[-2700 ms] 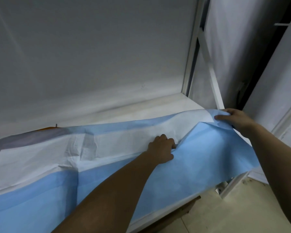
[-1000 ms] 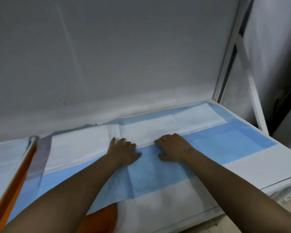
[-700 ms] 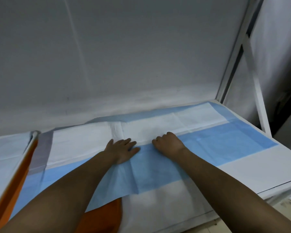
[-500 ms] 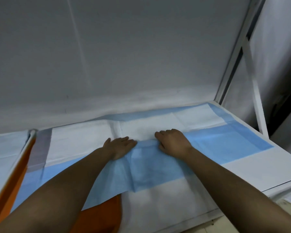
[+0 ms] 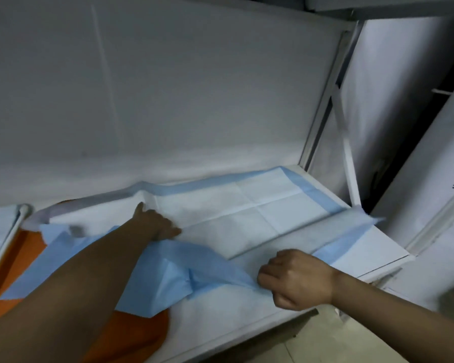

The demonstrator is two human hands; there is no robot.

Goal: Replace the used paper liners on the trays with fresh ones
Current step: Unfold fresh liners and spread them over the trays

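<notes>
The blue-and-white paper liner [image 5: 260, 205] lies spread on the white tray shelf [image 5: 372, 260], its long side running left to right along the back wall [image 5: 168, 87], from the orange surface [image 5: 131, 334] at one end to the metal frame post [image 5: 323, 106] at the other. The near half is folded over, blue backing up, and crumpled into a ridge.

The right hand [image 5: 296, 279] is curled into a fist, knuckles up, pinching the blue edge of that folded flap. From this grip the flap stretches away to the left in a taut blue band, and the flat white part of the liner sits just beyond the knuckles, toward the wall.

The left hand [image 5: 155, 224] lies further in and to the left of the gripping fist, palm down with its fingers laid out on the white face of the liner, pressing it to the tray. The blue fold bunches up directly under this forearm and just nearer than the hand. To the right of the fist, the flap's far corner [image 5: 370, 221] stands lifted and blurred above the shelf edge.
</notes>
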